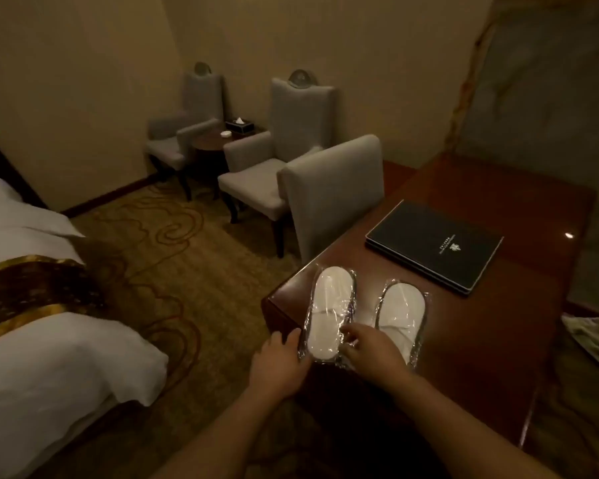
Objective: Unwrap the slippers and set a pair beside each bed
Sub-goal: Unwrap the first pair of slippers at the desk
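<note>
- Left pack: white oval slippers in glossy, crinkled plastic, on polished wood desk.
- Left hand holds its edge; right hand pinches its plastic.

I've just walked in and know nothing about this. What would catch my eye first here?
Two packs of white slippers in clear plastic stand out on the dark desk: the left pack and the right pack, side by side at its near corner. The left hand and right hand hold the left pack's near end, wrapper on. At far left lies a white bed with a gold-brown runner.
</note>
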